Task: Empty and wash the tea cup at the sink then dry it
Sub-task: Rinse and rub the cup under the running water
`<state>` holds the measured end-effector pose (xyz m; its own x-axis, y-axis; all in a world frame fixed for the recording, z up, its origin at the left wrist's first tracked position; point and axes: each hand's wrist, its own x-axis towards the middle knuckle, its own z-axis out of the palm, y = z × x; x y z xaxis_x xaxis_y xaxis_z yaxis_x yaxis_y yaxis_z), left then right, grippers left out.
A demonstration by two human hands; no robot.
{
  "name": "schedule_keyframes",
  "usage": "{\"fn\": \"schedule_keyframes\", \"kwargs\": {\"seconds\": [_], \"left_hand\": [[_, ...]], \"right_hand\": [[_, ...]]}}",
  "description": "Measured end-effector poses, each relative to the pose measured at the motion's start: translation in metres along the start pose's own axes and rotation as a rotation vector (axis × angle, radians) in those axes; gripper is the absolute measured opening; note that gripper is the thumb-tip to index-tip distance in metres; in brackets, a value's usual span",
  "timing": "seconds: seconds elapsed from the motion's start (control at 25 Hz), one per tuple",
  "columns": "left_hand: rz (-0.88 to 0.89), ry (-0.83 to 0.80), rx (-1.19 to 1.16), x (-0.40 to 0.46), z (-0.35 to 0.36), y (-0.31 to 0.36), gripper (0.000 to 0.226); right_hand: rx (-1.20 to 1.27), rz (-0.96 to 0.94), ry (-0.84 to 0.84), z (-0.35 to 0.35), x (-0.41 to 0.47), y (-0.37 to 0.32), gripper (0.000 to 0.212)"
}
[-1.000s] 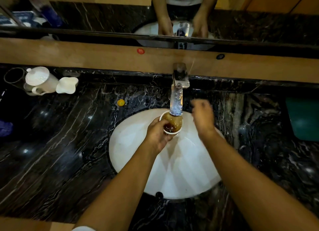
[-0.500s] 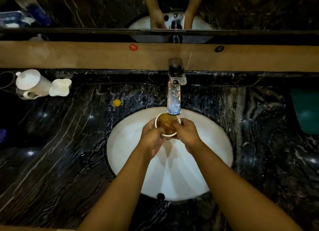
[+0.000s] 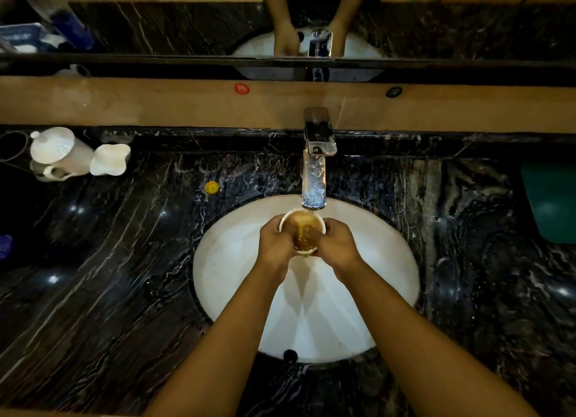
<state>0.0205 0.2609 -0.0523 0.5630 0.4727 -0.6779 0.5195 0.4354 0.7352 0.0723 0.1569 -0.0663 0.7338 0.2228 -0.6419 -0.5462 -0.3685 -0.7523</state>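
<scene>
Both hands meet over the white sink point(image 3: 237, 279), just below the spout of the chrome tap point(image 3: 315, 170). The left hand point(image 3: 276, 245) wraps the near left side of the tea cup point(image 3: 304, 229), its grip closed around the wall. The right hand point(image 3: 336, 245) closes on the cup's right side, with one finger seeming to reach into the mouth (the blur there makes it hard to be sure). The cup is white, held above the basin and tilted a little toward the person, with brownish liquid inside. Water seems to be running from the spout at the cup's far rim.

On the dark marble desk point(image 3: 124, 292), well to the left of the sink, a white lidded pitcher point(image 3: 59, 154) stands touching a small white wavy-edged dish point(image 3: 110, 159). A small yellow cap point(image 3: 212, 187) lies between them and the basin. At the right edge sits a green tray point(image 3: 551, 204). The mirror point(image 3: 187, 27) behind reflects the tap and both forearms.
</scene>
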Motion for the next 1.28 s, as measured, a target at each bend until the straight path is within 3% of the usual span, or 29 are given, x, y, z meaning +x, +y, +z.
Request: {"fn": "schedule_keyframes", "kwargs": {"seconds": [0.08,0.16,0.36,0.44,0.52,0.6,0.72,0.88,1.04,1.12,1.2,1.28], "left_hand": [[-0.043,-0.138,-0.036,-0.003,-0.002,0.003,0.031],[-0.043,-0.189,-0.031,-0.003,-0.003,0.004,0.042],[0.017,0.082,0.092,0.014,-0.005,-0.004,0.015],[0.031,0.119,0.146,0.017,-0.001,-0.001,0.018],[0.045,0.034,0.178,0.012,0.001,0.003,0.024],[0.016,-0.149,0.158,0.01,-0.003,0.005,0.035],[0.019,-0.312,0.188,0.01,-0.012,0.004,0.051],[0.027,-0.079,0.257,0.027,-0.013,0.0,0.049],[0.139,0.128,0.378,0.033,-0.007,-0.003,0.015],[0.197,0.125,0.39,0.03,-0.001,0.0,0.018],[0.22,0.002,0.397,0.028,0.003,0.006,0.027],[0.198,-0.153,0.367,0.024,0.001,0.013,0.033]], "right_hand": [[-0.066,0.014,0.113,0.001,0.006,-0.002,0.021],[-0.06,0.026,0.118,0.002,0.007,-0.005,0.024],[0.169,0.051,-0.134,0.001,-0.009,-0.005,0.025],[0.239,0.041,-0.164,0.003,-0.014,0.001,0.028],[0.241,0.04,-0.078,0.007,-0.01,0.008,0.019],[0.2,0.061,0.054,0.008,0.0,0.011,0.007],[0.125,0.069,0.1,0.009,0.007,0.007,0.026],[0.263,0.138,0.002,0.005,0.002,0.001,0.022],[0.408,0.13,-0.089,0.008,-0.006,0.002,0.038],[0.337,0.083,-0.069,0.013,-0.005,0.009,0.041],[0.086,-0.003,0.062,0.013,0.004,0.014,0.025],[-0.152,-0.035,0.143,0.004,0.009,0.011,0.03]]}}
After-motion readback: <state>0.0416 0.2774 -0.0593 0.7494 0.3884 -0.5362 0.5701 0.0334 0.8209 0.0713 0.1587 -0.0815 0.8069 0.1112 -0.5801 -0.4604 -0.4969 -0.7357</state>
